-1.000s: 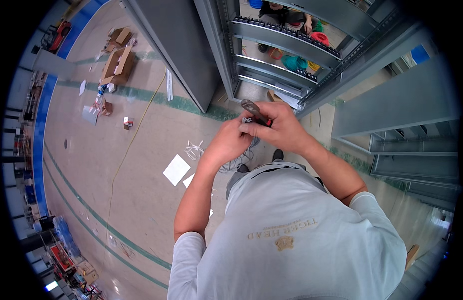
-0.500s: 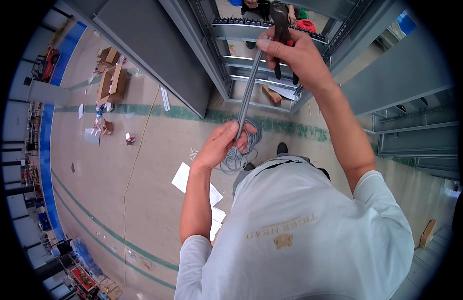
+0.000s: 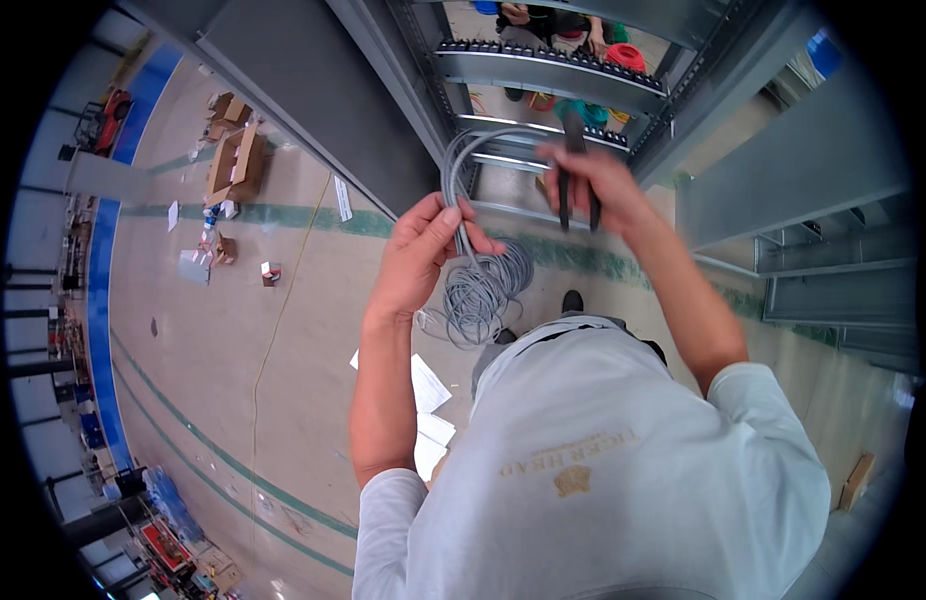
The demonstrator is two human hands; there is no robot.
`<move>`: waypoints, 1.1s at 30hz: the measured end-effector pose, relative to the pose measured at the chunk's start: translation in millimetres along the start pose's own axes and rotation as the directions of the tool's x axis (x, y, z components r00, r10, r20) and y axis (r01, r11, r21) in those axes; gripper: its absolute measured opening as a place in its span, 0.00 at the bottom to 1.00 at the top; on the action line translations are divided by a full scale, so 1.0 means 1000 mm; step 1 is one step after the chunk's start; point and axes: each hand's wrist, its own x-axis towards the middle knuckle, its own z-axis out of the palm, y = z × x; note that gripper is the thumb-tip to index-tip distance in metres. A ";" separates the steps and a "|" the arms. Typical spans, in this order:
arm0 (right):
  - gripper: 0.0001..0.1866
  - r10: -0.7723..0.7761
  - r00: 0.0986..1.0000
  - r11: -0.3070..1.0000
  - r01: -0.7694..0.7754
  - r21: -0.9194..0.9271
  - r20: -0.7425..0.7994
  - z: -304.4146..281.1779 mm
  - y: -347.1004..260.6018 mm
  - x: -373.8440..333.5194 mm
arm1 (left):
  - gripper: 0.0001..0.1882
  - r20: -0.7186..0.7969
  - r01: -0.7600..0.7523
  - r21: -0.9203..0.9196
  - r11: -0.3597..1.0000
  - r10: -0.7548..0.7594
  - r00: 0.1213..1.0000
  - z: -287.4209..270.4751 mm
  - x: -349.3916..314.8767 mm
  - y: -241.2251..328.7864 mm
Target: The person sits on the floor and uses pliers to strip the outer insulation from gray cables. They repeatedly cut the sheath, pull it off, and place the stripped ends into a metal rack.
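My left hand (image 3: 423, 250) is closed around a few strands of grey cable (image 3: 453, 165). The cable rises from it and arcs to the right toward the fingertips of my right hand (image 3: 613, 190), which seem to pinch its end; motion blurs the spot. That same hand grips a pair of dark pliers (image 3: 577, 165), jaws upward and handles hanging below the fingers. Below my hands a loose heap of grey cable (image 3: 483, 300) lies on the floor by my feet.
A grey metal cabinet frame (image 3: 553, 72) with crossbars and a row of black clips stands ahead. Behind it are another person's hands (image 3: 595, 40) and a red coil (image 3: 626, 57). Cardboard boxes (image 3: 235, 168) sit far left; paper sheets (image 3: 430, 385) lie on the floor.
The cable, stretched straight between my hands before, now bends in an arc. My left hand has moved up and left; my right hand with the pliers has come down.
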 end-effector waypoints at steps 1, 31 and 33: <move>0.19 0.071 0.997 0.983 -0.076 0.166 0.035 -0.004 0.027 -0.011 | 0.14 -0.035 0.028 0.019 0.999 -0.028 0.999 0.001 0.004 0.004; 0.43 0.042 0.987 0.259 0.142 -0.955 0.158 0.046 0.039 -0.051 | 0.15 -0.187 0.203 0.284 0.937 -0.153 0.970 0.018 0.042 -0.042; 0.42 0.085 0.985 0.276 0.123 -0.953 0.152 0.048 0.037 -0.050 | 0.15 -0.187 0.203 0.280 0.938 -0.154 0.970 0.017 0.041 -0.045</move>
